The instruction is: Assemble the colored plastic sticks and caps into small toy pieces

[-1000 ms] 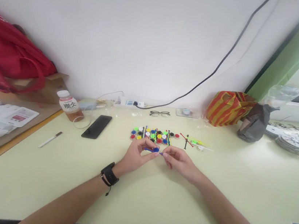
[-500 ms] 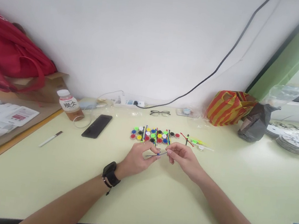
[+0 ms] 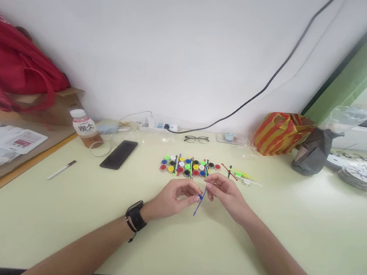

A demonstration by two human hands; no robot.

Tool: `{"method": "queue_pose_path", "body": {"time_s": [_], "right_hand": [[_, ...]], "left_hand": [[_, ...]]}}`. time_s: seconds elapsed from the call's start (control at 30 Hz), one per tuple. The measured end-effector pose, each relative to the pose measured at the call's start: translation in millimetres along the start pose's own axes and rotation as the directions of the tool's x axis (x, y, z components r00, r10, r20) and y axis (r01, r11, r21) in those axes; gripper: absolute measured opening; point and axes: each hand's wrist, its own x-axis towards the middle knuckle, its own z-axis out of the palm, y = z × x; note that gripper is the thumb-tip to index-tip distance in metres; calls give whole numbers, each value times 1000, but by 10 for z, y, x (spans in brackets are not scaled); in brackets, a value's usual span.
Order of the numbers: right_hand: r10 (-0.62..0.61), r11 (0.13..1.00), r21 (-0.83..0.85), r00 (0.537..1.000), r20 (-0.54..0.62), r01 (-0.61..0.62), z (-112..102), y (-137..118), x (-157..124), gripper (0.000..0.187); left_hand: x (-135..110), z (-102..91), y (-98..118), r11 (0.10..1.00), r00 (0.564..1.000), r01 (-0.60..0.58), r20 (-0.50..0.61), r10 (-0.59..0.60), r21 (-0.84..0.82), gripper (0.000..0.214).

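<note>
A thin blue plastic arrow (image 3: 197,208) slants between my hands, its pointed end toward me. My right hand (image 3: 228,196) pinches the arrow's far end between thumb and fingers. At the arrow's middle sits a small blue round piece (image 3: 200,197), and my left hand (image 3: 172,198) holds it between thumb and fingertips. Just beyond my hands, several coloured round discs (image 3: 180,170) lie in rows, with thin coloured arrows (image 3: 192,168) laid across them. Right of these, loose red, black and yellow arrows (image 3: 229,170) lie near a white disc (image 3: 246,182).
A black phone (image 3: 119,154), a white pen (image 3: 61,170) and a bottle (image 3: 85,129) are on the left. Glasses (image 3: 196,139) and a power strip (image 3: 158,125) lie along the wall. A striped bag (image 3: 278,134), a grey bag (image 3: 313,154) and stacked discs (image 3: 361,176) stand right.
The blue arrow has turned from nearly level to steeply slanted, its pointed end swinging toward me. My left hand's fingers have shifted slightly right and down; my right hand stays nearly in place.
</note>
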Motion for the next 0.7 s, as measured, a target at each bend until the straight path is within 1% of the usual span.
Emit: {"method": "queue_pose_path", "body": {"time_s": [0.07,0.1,0.13,0.2,0.27,0.33,0.43,0.47,0.5,0.57,0.6,0.67,0.7], "right_hand": [[-20,1000,-2,1000,-11,20,-12,36,6,32],[-39,999,-24,999,-36,38,-19,56,7,35],[-69,995,-74,995,-74,64,-27,77,6,37],[-164,960,-247,979,-125,129,-40,110,-7,36],[-250,896,-400,964,-94,193,-42,126,-31,34],[-278,863,-446,960,-27,237,-27,126,-59,39],[-266,875,-416,964,14,248,10,120,-88,56],[-255,885,-400,967,15,240,19,119,-93,56],[-240,895,-384,971,12,226,23,119,-94,52],[-186,915,-359,982,27,183,13,118,-91,34],[-150,925,-346,987,47,157,0,117,-87,36],[-102,942,-314,992,72,120,-35,113,-77,59],[-96,948,-297,993,70,112,-50,109,-72,65]], "left_hand": [[10,2,-16,997,999,47,-22,-48,-56,20],[18,-1,-29,994,996,65,-48,-70,-91,22],[28,-7,-44,988,993,81,-74,-91,-129,23],[48,-30,-76,977,986,98,-118,-122,-192,25],[65,-61,-98,970,981,101,-141,-134,-219,26],[74,-87,-103,967,978,108,-148,-145,-229,28],[79,-101,-83,961,974,124,-154,-165,-247,31],[79,-100,-75,959,973,126,-156,-169,-253,31],[79,-97,-70,958,973,127,-155,-171,-258,31],[79,-92,-71,958,973,125,-155,-169,-257,31],[79,-91,-76,960,973,124,-157,-167,-253,30],[78,-92,-93,963,973,122,-165,-164,-240,30],[77,-95,-100,965,972,121,-169,-163,-234,30]]}}
